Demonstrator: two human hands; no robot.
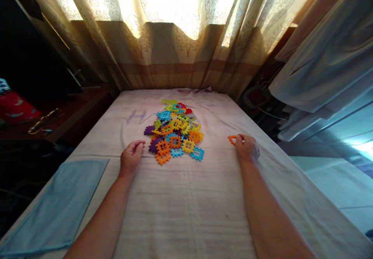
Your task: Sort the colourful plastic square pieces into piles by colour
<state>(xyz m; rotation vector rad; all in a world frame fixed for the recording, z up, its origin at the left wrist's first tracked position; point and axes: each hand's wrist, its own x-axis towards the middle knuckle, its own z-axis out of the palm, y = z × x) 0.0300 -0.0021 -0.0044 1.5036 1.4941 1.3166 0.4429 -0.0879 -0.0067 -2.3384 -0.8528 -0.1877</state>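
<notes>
A pile of plastic interlocking tiles (175, 142) lies on the cloth-covered table, in orange, blue, yellow, green, purple and red. Most tiles are square with notched edges and window-like openings. Just left of the pile rests my left hand (131, 158), its fingers curled together and nothing visible in them. Well to the right of the pile, my right hand (246, 149) pinches an orange interlocking tile (232, 139) that looks triangular. Part of that tile is hidden behind the fingers.
A folded light-blue cloth (58, 204) lies at the table's left edge. Patterned curtains (180, 53) hang behind the table. To the left stands a dark wooden cabinet (87, 107) with a red object (17, 105) on it. Pale fabric (317, 68) hangs at the right.
</notes>
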